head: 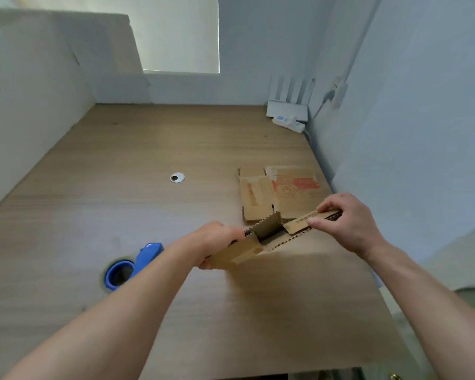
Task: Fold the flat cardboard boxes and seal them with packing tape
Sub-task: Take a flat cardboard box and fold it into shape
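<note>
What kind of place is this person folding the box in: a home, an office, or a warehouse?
Probably a home or small office, not a warehouse. The cardboard box is held over a wooden desk with a cable hole, and a white router stands in the corner near a wall socket.

Wooden desk [137,149] in a pale-walled corner beneath a bright window [176,34].

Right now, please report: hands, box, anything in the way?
Left hand grips box end; right hand pinches its flap. Box partly folded, untaped. Tape dispenser left, apart.
</note>
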